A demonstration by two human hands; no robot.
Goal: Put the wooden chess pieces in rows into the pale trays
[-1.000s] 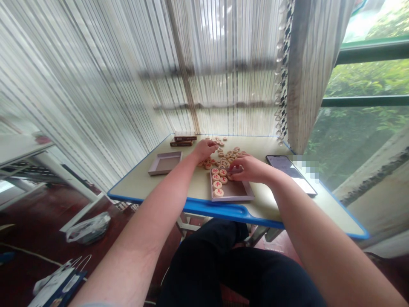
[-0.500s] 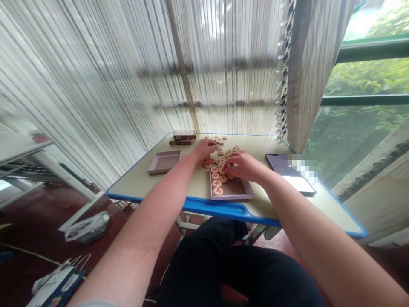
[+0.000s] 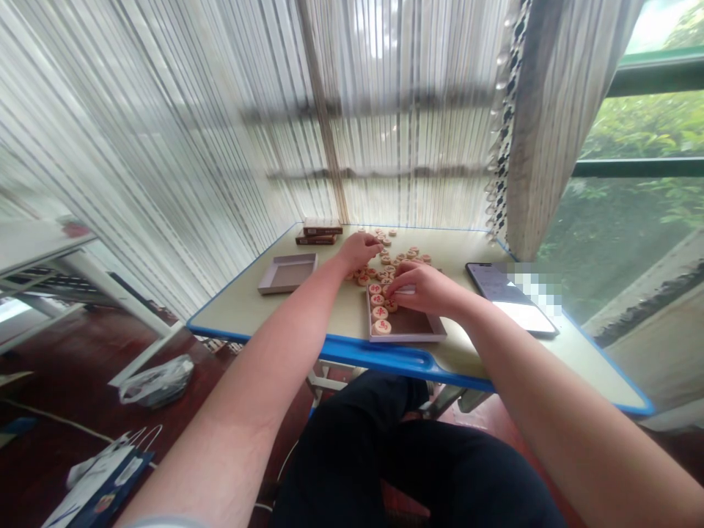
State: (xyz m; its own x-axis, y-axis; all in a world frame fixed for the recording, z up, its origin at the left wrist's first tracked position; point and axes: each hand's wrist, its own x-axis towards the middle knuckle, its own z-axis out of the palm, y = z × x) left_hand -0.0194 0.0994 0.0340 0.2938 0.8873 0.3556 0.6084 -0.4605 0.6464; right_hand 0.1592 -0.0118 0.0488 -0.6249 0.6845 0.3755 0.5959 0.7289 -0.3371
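Observation:
Round wooden Chinese chess pieces (image 3: 383, 327) with red characters lie along the left side of a shallow cardboard box tray (image 3: 418, 338) near the table's front edge. My right hand (image 3: 421, 287) is over the tray's back part, its fingers closed in a pinch on a Chinese chess piece (image 3: 390, 306) that they partly cover. Beyond the tray, my left hand (image 3: 358, 251) hovers by the loose pieces (image 3: 388, 258), fingers curled together. What is between its fingertips, if anything, is hidden.
A second shallow box part (image 3: 289, 287) lies to the left. Two small stacked boxes (image 3: 322, 227) stand at the back left. To the right rests a phone or tablet (image 3: 489, 282). The table (image 3: 236, 312) has a blue rim, with stringed curtains (image 3: 396, 147) behind.
The view has shifted slightly, so everything sits a little further right. Both hands stay near the same places, the right over the tray and the left by the loose pieces.

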